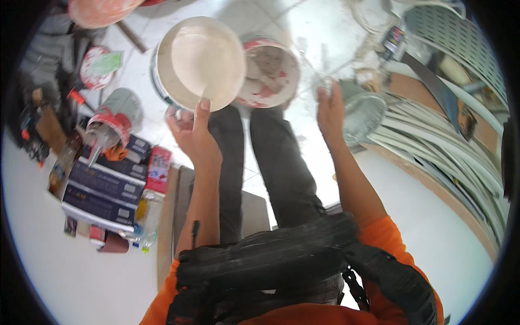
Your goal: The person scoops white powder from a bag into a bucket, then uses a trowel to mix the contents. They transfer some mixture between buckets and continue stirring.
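My left hand (pixel 196 132) grips the rim of a round cream-white bucket (pixel 208 59), thumb over the near edge and fingers underneath. The bucket is tilted so its pale inside faces me. Just right of it, partly behind, stands another white bucket (pixel 290 81) with red stains and broken, pale lumps inside. My right hand (pixel 330 111) is raised over the floor, fingers stretched upward and somewhat blurred; I make out nothing in its grasp. Next to that hand is a greyish translucent bucket (pixel 365 114).
To the left are a grey-green container with a red rim (pixel 116 116), dark blue boxes (pixel 103 187), a plastic bottle (pixel 151 216) and a stained lid (pixel 97 67). At right lie a handsaw (pixel 433 89), stacked pale strips (pixel 433 157) and a perforated green panel (pixel 455 43).
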Tool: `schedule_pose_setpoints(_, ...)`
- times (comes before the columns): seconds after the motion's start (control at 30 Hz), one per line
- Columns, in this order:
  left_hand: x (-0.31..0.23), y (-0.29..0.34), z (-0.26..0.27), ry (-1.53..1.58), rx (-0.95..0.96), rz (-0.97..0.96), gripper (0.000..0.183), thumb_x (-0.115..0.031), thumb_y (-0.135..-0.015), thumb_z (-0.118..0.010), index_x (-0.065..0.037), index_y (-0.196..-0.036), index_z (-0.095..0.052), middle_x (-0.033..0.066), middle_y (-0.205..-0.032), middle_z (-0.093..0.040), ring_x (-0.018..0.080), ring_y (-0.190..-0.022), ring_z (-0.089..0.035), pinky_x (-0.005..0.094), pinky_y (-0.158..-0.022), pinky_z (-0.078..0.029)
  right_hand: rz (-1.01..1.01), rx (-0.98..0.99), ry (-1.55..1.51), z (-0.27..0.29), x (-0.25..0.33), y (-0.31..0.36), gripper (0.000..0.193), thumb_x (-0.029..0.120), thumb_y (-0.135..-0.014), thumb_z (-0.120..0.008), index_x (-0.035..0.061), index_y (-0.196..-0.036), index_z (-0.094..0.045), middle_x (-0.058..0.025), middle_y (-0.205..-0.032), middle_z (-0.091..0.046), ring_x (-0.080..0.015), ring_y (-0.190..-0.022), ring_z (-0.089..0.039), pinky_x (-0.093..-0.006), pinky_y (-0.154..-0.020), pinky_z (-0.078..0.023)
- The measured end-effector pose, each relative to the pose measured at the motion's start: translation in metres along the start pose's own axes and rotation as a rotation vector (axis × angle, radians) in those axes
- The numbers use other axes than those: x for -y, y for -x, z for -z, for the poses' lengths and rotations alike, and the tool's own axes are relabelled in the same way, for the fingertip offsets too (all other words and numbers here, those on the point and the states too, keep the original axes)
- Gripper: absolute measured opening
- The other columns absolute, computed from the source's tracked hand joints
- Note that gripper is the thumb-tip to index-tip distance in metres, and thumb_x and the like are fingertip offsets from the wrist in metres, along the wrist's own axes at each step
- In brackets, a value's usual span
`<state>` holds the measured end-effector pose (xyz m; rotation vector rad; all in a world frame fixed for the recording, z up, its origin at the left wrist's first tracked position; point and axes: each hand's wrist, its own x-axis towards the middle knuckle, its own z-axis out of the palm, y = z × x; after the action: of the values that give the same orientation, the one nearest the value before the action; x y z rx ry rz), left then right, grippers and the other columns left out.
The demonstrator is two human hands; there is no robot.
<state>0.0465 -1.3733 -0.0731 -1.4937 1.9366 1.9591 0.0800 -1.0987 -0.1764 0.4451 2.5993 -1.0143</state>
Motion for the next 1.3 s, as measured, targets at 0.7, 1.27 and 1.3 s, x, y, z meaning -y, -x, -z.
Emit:
schedule_pose_setpoints(0.7, 0.016, 0.046, -0.014, -0.778, 0.477, -0.840, 0.053, -0.005, -0.076, -0.068, -0.015, -0.128, -0.069, 0.0130, -0.138, -0.059, 0.0360, -0.133, -0.050, 0.0519, -0.114, -0.039, -1.009, 0.035, -1.358, 0.072, 0.169, -0.010, 0.045, 0.026, -0.104, -0.058, 0.0008, -0.141, -0.054, -0.0166, -0.140, -0.061, -0.0277, -0.129, -0.059, -0.0424, -0.111, -0.047)
schedule_pose_setpoints(1.27, 0.027, 0.013, 0.014, -0.312, 0.248, -0.294, 0.042, -0.021, -0.106, -0.050, 0.007, -0.137, -0.054, 0.0209, -0.134, -0.060, 0.0304, -0.128, -0.056, 0.0404, -0.111, -0.040, -1.021, 0.156, -1.464, -0.009, 0.024, -0.008, 0.044, 0.031, -0.105, -0.046, 0.0066, -0.141, -0.057, -0.0131, -0.140, -0.063, -0.0273, -0.125, -0.063, -0.0444, -0.106, -0.052)
schedule_pose_setpoints(1.3, 0.016, 0.014, 0.009, -0.269, 0.211, -0.234, 0.043, -0.024, -0.107, -0.050, 0.006, -0.137, -0.055, 0.0195, -0.131, -0.061, 0.0280, -0.124, -0.057, 0.0388, -0.109, -0.042, -1.025, 0.164, -1.486, -0.004, 0.025, -0.002, 0.044, 0.031, -0.106, -0.045, 0.0066, -0.141, -0.056, -0.0129, -0.140, -0.063, -0.0271, -0.125, -0.063, -0.0443, -0.106, -0.053)
